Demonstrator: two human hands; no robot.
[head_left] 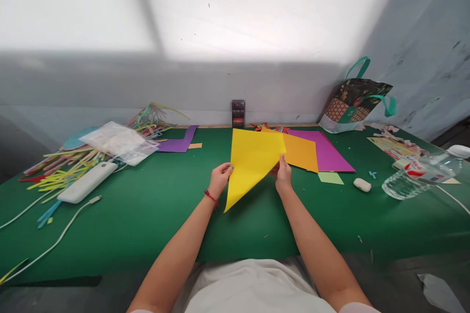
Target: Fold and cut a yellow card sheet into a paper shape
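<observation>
A yellow paper sheet (251, 161) is held up above the green table (147, 215), one corner hanging down toward me. My left hand (220, 178), with a red string at the wrist, pinches its left edge. My right hand (282, 173) grips its right edge, fingers closed behind the sheet. Just beyond lie an orange sheet (301, 152) and a magenta sheet (325, 149), flat and overlapping.
Left: a pile of coloured paper strips (62, 166), a clear plastic bag (117, 142), a white power bank (87, 182) with cables, a purple paper piece (178, 144). Right: a patterned gift bag (352, 102), a lying water bottle (422, 173), a white eraser (362, 185), a pale green scrap (330, 178).
</observation>
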